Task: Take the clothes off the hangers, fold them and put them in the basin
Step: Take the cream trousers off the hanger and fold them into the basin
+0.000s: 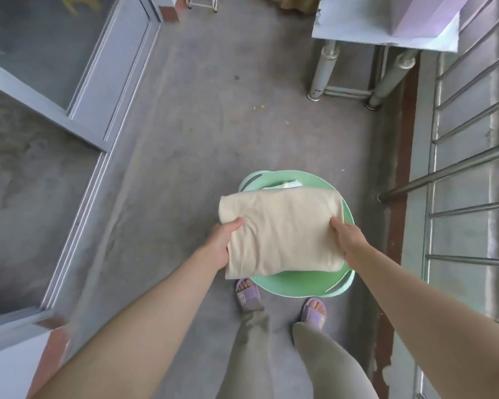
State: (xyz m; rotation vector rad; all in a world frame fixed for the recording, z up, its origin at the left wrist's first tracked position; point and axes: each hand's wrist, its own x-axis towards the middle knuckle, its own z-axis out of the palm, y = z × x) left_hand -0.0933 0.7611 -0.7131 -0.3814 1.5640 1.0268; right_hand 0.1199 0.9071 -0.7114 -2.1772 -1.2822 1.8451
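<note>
A folded beige garment (pixel 283 231) is held flat above a light green basin (pixel 294 283) that stands on the concrete floor in front of my feet. My left hand (pixel 224 243) grips the garment's left edge, thumb on top. My right hand (pixel 347 237) grips its right edge, fingers tucked under. A white folded cloth (pixel 288 184) lies in the basin at its far side, mostly hidden by the beige garment. No hangers are in view.
A metal-legged table (pixel 386 30) stands at the far right. A steel railing (pixel 473 168) runs along the right side, with one bar end (pixel 382 195) sticking out near the basin. A sliding door frame (pixel 98 125) lines the left. My sandalled feet (pixel 280 303) are just behind the basin.
</note>
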